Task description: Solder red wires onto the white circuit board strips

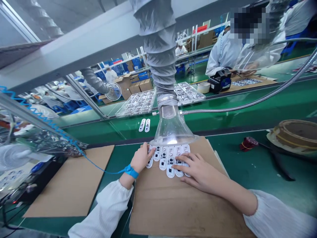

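Several white, long rounded circuit boards (170, 162) with small black parts lie side by side in a staggered row on a brown cardboard sheet (158, 205). My left hand (141, 159), wearing a blue wrist strap (131, 171), is at the row's left end. Its thumb and fingers close around the leftmost circuit board (149, 162). Over the right end of the row, my right hand (200, 170) lies palm down with fingers spread, its fingertips touching the boards and partly covering them. A clear funnel-shaped hood (172, 129) hangs just above and hides the boards' far ends.
A grey duct (160, 49) carries the hood. Two boards (144, 125) lie on the green belt behind. To the right are a tape roll (294, 135), a red bundle (248, 143) and black tool handles (278, 162). Another cardboard sheet (71, 185) lies left. A co-worker (223, 54) sits opposite.
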### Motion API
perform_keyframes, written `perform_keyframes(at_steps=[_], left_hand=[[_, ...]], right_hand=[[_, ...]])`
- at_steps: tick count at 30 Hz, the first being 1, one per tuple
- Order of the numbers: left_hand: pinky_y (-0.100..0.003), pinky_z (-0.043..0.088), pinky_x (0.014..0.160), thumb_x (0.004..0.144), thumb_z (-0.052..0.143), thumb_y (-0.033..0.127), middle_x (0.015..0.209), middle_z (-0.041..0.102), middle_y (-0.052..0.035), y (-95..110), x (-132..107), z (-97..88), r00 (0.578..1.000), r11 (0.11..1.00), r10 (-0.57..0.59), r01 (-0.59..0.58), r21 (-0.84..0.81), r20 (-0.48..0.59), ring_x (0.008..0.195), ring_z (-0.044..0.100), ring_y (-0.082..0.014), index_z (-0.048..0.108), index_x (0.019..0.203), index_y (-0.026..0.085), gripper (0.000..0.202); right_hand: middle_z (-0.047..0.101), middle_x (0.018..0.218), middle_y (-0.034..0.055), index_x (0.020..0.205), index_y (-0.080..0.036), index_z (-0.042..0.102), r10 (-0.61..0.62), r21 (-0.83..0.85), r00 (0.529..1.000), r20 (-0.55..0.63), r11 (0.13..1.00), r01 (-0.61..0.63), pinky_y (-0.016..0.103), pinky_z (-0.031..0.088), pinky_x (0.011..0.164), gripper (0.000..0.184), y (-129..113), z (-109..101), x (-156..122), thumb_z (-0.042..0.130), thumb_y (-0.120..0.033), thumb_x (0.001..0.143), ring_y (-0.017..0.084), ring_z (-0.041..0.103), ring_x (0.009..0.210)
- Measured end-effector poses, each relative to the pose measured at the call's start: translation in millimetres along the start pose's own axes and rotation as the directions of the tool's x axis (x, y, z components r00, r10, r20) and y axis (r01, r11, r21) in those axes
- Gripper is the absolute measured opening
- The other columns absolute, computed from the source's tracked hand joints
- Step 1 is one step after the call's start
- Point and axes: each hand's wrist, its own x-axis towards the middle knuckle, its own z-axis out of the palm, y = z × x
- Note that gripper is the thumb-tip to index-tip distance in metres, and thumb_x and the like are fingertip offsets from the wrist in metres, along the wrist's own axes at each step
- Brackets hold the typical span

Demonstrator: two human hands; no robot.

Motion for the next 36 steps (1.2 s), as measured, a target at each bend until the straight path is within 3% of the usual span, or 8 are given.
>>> perform_keyframes(at_steps=[8,12,17,20,25,29,32,36], left_hand=[[-0.029,0.04,0.066,0.11,0.053,0.044,0.098,0.078,-0.0052,-10.8,-31.2,-2.2,0.999,0.999,0.0,0.002,-0.035,0.038,0.09,0.078,-0.0286,0.049,0.106,0.026,0.02],[-0.031,0.042,0.068,0.112,0.045,0.045,0.107,0.078,-0.0118,-6.7,-14.7,-3.6,0.999,0.999,-0.046,0.046,-0.03,0.0,0.1,0.077,-0.0326,0.05,0.109,0.023,0.023],[-0.033,0.048,0.076,0.106,0.056,0.057,0.123,0.074,-0.0223,10.2,10.0,-2.1,0.999,0.999,-0.035,0.035,-0.026,-0.003,0.112,0.076,-0.0385,0.053,0.122,0.019,0.042],[-0.033,0.048,0.072,0.105,0.057,0.058,0.121,0.075,-0.0219,11.4,-6.4,2.1,0.999,0.999,-0.038,0.039,-0.028,0.006,0.106,0.077,-0.0371,0.055,0.121,0.019,0.042],[-0.03,0.048,0.066,0.104,0.058,0.06,0.103,0.08,-0.0117,6.5,-36.1,3.7,1.0,0.999,-0.002,0.003,-0.048,0.022,0.092,0.079,-0.0285,0.059,0.108,0.021,0.039],[-0.03,0.053,0.08,0.107,0.057,0.057,0.103,0.079,-0.0111,-14.1,17.0,-27.5,0.997,0.999,-0.05,0.049,-0.016,-0.056,0.098,0.076,-0.0266,0.066,0.103,0.019,0.039],[-0.041,0.057,0.096,0.108,0.059,0.049,0.122,0.074,-0.0186,-40.6,85.0,-55.9,0.966,0.976,-0.206,0.215,0.043,-0.158,0.115,0.072,-0.0306,0.066,0.123,0.012,0.041],[-0.052,0.06,0.102,0.104,0.069,0.046,0.14,0.065,-0.0141,-68.3,149.1,-70.1,0.929,0.93,-0.334,0.353,0.104,-0.16,0.121,0.068,-0.0295,0.064,0.138,0.016,0.045]], right_hand=[[0.061,0.154,0.0111,0.141,-0.032,0.068,0.039,-0.022,0.999,-0.029,0.999,-0.039,0.067,0.052,0.104,0.036,10.9,3.8,-0.6,0.054,-0.046,0.11,0.043,0.053,0.14],[0.061,0.153,0.0133,0.145,-0.032,0.066,0.027,-0.013,0.999,-0.028,1.0,-0.027,0.066,0.051,0.105,0.041,11.6,2.9,0.1,0.056,-0.047,0.109,0.043,0.054,0.139],[0.059,0.154,0.0122,0.154,-0.042,0.059,-0.013,-0.037,1.0,0.007,0.999,0.013,0.066,0.051,0.102,0.047,6.2,2.5,-1.3,0.06,-0.049,0.107,0.044,0.054,0.136],[0.059,0.153,0.0123,0.148,-0.041,0.065,0.035,-0.043,0.999,-0.02,0.998,-0.036,0.065,0.051,0.102,0.041,5.5,3.2,-1.0,0.057,-0.048,0.108,0.044,0.055,0.136],[0.061,0.151,0.0131,0.141,-0.036,0.07,0.08,0.011,0.996,-0.025,0.997,-0.08,0.066,0.051,0.103,0.04,15.5,-2.9,-0.3,0.052,-0.053,0.109,0.043,0.055,0.136],[0.06,0.15,0.0127,0.13,-0.034,0.075,0.136,0.084,0.991,-0.013,0.987,-0.135,0.067,0.049,0.106,0.04,25.7,-8.5,-1.8,0.051,-0.059,0.108,0.042,0.054,0.137],[0.06,0.149,0.0135,0.131,-0.033,0.074,0.154,0.103,0.988,-0.011,0.983,-0.152,0.067,0.046,0.11,0.043,28.2,-8.3,-1.4,0.051,-0.061,0.108,0.041,0.053,0.138],[0.06,0.148,0.0139,0.136,-0.034,0.072,0.17,0.114,0.985,-0.008,0.979,-0.168,0.065,0.046,0.11,0.044,27.8,-7.2,-0.4,0.049,-0.061,0.109,0.04,0.054,0.137]])
